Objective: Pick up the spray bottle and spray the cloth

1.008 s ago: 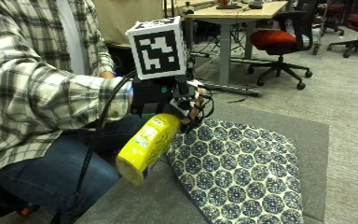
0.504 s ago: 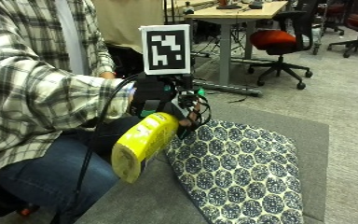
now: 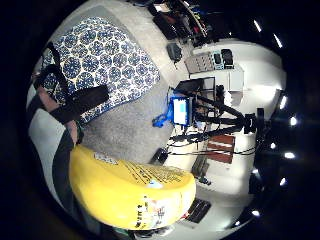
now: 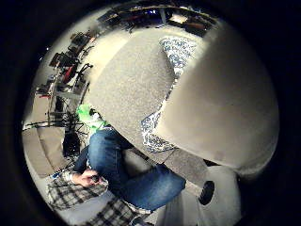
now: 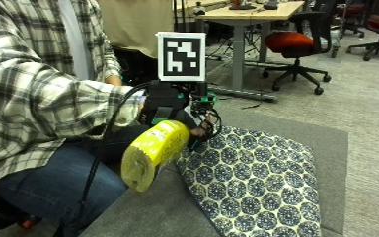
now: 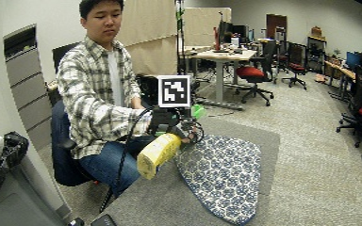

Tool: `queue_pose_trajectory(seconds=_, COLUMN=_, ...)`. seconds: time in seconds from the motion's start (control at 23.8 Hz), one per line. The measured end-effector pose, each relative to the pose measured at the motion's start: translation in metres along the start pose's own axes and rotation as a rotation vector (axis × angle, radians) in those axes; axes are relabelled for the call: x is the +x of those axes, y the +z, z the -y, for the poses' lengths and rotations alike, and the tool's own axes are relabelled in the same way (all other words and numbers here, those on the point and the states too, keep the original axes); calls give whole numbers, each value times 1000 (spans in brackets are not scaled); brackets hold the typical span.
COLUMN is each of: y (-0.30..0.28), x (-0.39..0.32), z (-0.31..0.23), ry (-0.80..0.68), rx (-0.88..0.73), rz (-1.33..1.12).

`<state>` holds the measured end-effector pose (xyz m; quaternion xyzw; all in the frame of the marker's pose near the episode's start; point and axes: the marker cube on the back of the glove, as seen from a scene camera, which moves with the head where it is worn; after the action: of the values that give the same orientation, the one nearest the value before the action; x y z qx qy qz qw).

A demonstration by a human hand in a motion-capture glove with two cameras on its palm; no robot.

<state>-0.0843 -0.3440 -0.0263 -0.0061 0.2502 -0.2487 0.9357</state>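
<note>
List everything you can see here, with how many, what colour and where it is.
Spray bottle: one, yellow, held tilted in the air at the cloth's near edge.
Cloth: one, blue and white patterned, flat on the table.
Table: one, grey top, under the cloth.
Office chair: one, red seat, behind by a desk.
Desk: one, light wood, in the background.
Right hand: one, black glove, gripping the bottle's top.

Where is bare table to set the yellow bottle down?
Bare grey tabletop lies between the blue patterned cloth and the person's near edge, plus a strip beyond the cloth. The gloved right hand holding the yellow spray bottle crowds the cloth's near corner.
</note>
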Motion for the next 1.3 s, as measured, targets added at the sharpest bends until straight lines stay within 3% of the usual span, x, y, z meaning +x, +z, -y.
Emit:
queue_pose_trajectory(seconds=0.25, y=0, x=3, z=-1, ry=19, rx=0, rz=-27)
queue_pose_trajectory(seconds=0.5, y=-12, x=2, z=1, ry=83, rx=112, rz=176)
queue_pose_trajectory(seconds=0.92, y=-49, x=13, z=-7, ry=192, rx=444, rz=826)
queue_pose_trajectory(seconds=1.3, y=-67, x=18, z=-9, ry=234, rx=637, rz=1273)
